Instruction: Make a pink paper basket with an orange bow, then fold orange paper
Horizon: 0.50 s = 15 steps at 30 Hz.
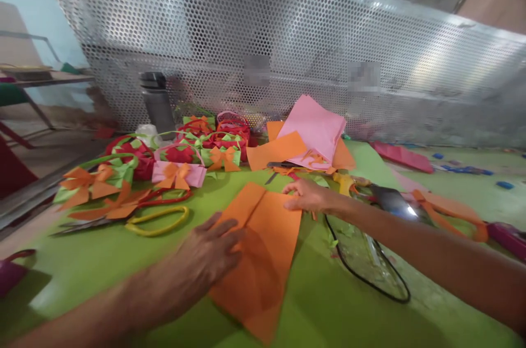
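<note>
A sheet of orange craft paper (267,260) with a crease near its top lies in front of me on the green table. My left hand (211,252) rests on the sheet's left side, fingers spread and flat. At the sheet's upper right corner, the thumb and fingers of my right hand (308,196) are closed on the edge. Left of the paper are scissors with yellow handles (158,222) and an orange paper bow (113,208). Just beyond my right hand is a yellow glue gun (343,182).
Several small paper bags with bows (179,174) stand at the back left, before a dark bottle (157,98). Pink sheets (312,126) are stacked behind the orange paper. A phone (396,204), a black cord (349,268) and an orange strip (447,211) lie right. A perforated metal panel (287,35) rises behind.
</note>
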Each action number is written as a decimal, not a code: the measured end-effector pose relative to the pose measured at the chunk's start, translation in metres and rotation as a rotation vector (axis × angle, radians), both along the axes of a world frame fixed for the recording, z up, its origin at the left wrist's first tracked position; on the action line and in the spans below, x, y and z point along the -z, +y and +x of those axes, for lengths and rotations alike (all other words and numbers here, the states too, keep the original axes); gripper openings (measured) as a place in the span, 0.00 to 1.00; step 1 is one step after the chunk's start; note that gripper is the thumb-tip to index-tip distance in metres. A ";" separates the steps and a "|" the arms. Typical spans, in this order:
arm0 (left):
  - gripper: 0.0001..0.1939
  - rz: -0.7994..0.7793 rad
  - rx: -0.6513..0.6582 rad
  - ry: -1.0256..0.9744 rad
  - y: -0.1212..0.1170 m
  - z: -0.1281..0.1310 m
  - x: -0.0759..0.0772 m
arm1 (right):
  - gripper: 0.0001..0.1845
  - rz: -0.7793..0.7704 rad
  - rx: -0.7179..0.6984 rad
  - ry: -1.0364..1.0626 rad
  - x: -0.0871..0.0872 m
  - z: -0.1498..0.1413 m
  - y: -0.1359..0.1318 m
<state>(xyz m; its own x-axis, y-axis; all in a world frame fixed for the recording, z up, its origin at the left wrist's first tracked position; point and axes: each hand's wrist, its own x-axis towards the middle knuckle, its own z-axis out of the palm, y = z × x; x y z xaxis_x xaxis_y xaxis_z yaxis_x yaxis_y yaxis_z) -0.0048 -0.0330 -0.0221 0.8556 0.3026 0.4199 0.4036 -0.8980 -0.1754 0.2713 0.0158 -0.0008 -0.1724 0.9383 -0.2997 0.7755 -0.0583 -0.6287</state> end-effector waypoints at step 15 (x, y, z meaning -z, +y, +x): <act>0.15 -0.059 -0.312 0.238 -0.061 0.013 0.011 | 0.36 -0.219 0.355 0.538 0.005 -0.009 -0.108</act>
